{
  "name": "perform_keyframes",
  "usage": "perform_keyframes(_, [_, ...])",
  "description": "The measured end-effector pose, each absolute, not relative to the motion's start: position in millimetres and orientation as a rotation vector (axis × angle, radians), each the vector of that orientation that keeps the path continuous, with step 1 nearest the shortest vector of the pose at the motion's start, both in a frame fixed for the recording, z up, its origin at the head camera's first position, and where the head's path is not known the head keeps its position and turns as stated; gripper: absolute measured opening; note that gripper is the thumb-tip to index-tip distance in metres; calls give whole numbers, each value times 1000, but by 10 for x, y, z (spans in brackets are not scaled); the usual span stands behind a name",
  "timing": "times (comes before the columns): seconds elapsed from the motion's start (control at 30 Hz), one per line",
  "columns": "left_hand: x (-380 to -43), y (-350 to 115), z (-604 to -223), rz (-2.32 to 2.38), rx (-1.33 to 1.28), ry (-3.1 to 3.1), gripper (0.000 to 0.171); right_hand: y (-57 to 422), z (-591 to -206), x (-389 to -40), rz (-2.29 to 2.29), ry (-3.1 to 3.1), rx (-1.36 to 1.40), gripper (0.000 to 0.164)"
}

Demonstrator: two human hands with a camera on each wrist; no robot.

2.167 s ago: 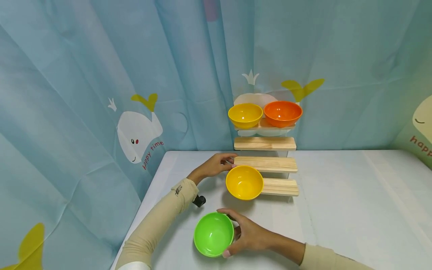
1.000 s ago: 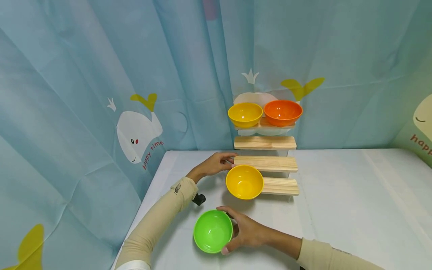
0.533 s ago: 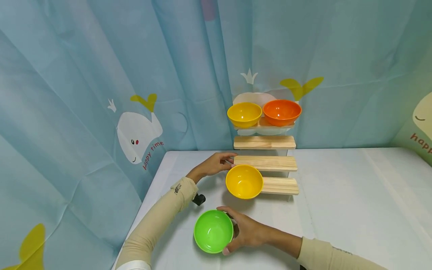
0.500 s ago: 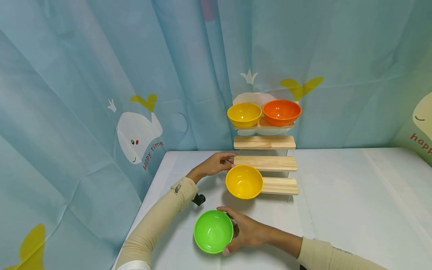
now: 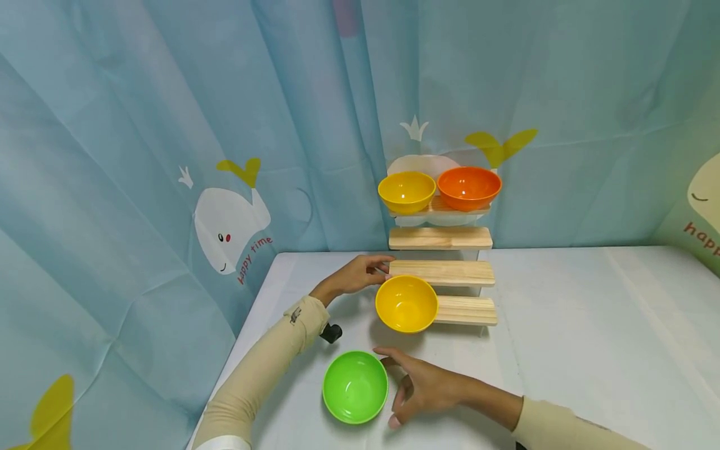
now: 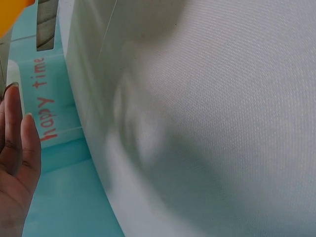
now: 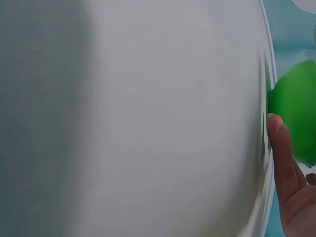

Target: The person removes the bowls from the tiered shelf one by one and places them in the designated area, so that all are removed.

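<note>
One hand (image 5: 424, 389) curves beside the green bowl (image 5: 355, 387).

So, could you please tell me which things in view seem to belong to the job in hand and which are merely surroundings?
Likely part of the job:
green bowl, nearest the right hand
wooden rack, nearest the left hand
lower yellow bowl
upper yellow bowl
orange bowl

Likely just surroundings:
blue curtain
white table

Kinda creased light blue curtain (image 5: 315, 81) along the left and far sides, cartoon whale (image 5: 230, 219) on the left, white-topped table (image 5: 590, 337).
</note>
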State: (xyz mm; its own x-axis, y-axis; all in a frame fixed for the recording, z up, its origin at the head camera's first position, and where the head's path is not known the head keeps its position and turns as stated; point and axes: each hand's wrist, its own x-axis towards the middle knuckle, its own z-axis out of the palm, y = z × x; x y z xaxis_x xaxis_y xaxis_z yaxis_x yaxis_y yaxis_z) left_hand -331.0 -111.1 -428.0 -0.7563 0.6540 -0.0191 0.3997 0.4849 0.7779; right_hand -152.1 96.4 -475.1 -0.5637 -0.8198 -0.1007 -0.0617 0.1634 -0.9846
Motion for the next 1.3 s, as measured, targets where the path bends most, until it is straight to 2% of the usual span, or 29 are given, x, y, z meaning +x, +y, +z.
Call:
perform_keyframes(0.73, [-3340, -1113, -4300, 1178, 877, 2386, 49, 1664, -4609, -1517, -1322, 1875, -1018, 101])
perform_keyframes(1.3, [-3335, -1110, -4293, 1173, 881, 2380, 49, 2211, -4291, -1660, -1394, 2081, -1087, 69])
